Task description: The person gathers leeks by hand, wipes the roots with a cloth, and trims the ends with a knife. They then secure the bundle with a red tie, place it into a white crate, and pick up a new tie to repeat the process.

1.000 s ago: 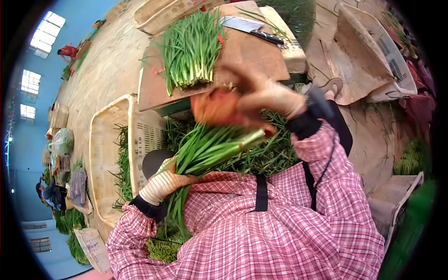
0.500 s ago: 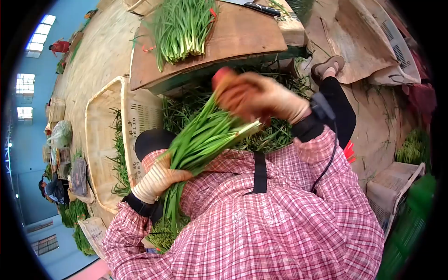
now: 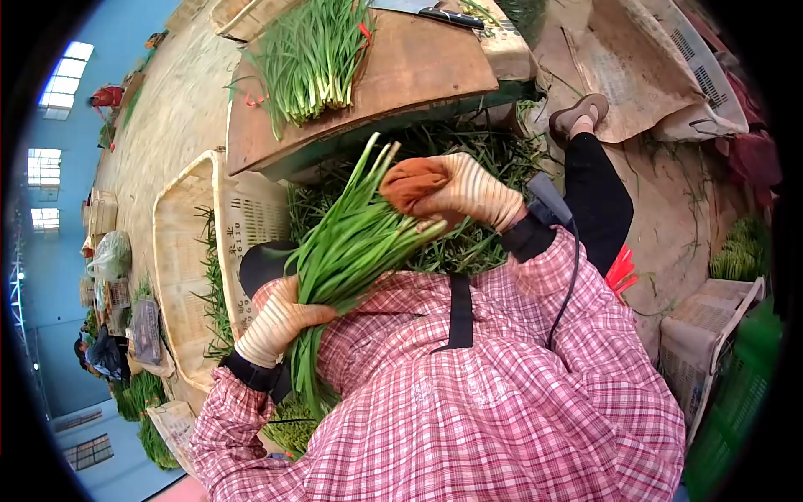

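My left hand [image 3: 280, 322], in a pale striped glove, is wrapped round a bunch of long green leafy stalks [image 3: 351, 243]. The stalks' pale ends fan out towards the upper right. My right hand [image 3: 456, 188], in a glove with rust-coloured fingertips, is bent over beside these ends. Its fingers are pressed together, and what they hold, if anything, is hidden. Beyond the hands, another bunch of green stalks [image 3: 314, 71] lies on a brown board [image 3: 418, 63] with a red tie around it. A knife [image 3: 452, 17] rests at the board's far edge.
A cream plastic crate [image 3: 222, 251] with leaves inside stands at the left. Loose green trimmings [image 3: 477, 247] lie below the board. At the right are a grey crate [image 3: 698, 335] and a green crate [image 3: 740, 410]. A person [image 3: 104, 351] is at the far left.
My right hand has shifted slightly left and down, and its motion blur has gone. More stalk tips now point upward beside it. My left hand still grips the bunch.
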Available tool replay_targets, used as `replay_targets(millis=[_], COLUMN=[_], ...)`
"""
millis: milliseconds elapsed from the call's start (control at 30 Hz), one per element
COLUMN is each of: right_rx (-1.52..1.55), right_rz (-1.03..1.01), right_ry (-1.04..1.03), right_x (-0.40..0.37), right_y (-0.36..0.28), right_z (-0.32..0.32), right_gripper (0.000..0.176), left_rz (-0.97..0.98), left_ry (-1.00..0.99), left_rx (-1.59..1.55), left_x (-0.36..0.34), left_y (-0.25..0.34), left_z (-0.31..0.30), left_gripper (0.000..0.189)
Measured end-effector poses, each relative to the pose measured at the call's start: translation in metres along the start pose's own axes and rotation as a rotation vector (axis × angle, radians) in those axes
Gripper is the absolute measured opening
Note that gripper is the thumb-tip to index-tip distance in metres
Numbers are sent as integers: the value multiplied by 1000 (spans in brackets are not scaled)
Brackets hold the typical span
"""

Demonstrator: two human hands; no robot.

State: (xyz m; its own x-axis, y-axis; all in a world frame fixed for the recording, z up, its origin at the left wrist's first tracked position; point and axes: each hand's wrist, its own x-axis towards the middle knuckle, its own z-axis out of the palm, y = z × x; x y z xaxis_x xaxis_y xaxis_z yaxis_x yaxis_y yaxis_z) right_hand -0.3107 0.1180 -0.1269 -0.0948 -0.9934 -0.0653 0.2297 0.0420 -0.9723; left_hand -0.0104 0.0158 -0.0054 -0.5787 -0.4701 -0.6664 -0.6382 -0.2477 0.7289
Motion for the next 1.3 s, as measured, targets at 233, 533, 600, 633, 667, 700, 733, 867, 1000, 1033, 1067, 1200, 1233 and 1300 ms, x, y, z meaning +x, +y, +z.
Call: replay_targets(millis=[233,533,600,633,667,700,733,867,1000,1033,1067,1200,1233,1300], right_rx=[238,-11,190,316,301,284,263,130,297,338,338,523,592,565], right_rz=[-28,-44,-46,-101,-89,-55,-25,48,-67,-77,-159,-248,-289,-127], right_ry=[360,221,265,206,186,129,76,81,203,239,292,497,459,197], right_x=[-32,13,1,-6,-18,-21,-19,0,12,12,12,-3,-7,-19], right_y=[-4,16,12,7,2,1,0,2,28,29,24,26,27,-12], right_z=[-59,-14,-46,-59,-58,-47,-33,9,0,-2,1,-54,-63,-36], right_gripper=[41,32,34,36,38,39,40,36,32,31,25,28,30,36], left_rz=[-99,-142,-113,-94,-77,-94,-107,-116,-151,-152,-131,-124,-120,-112], left_ry=[-7,-77,-36,-14,8,17,22,-41,-2,-24,10,97,63,-10], left_rx=[-198,-185,-246,-276,-307,-308,-307,-367,-402,-426,-439,-451,-473,-515], left_x=[-6,11,8,6,4,3,5,14,15,17,19,9,9,7], left_y=[-18,-19,-25,-27,-29,-29,-28,-26,-23,-21,-19,-31,-33,-28], left_z=[-13,-7,-5,-5,-5,-4,-4,0,12,14,21,12,10,11], left_gripper=[74,73,73,74,74,73,72,60,40,39,39,41,41,42])
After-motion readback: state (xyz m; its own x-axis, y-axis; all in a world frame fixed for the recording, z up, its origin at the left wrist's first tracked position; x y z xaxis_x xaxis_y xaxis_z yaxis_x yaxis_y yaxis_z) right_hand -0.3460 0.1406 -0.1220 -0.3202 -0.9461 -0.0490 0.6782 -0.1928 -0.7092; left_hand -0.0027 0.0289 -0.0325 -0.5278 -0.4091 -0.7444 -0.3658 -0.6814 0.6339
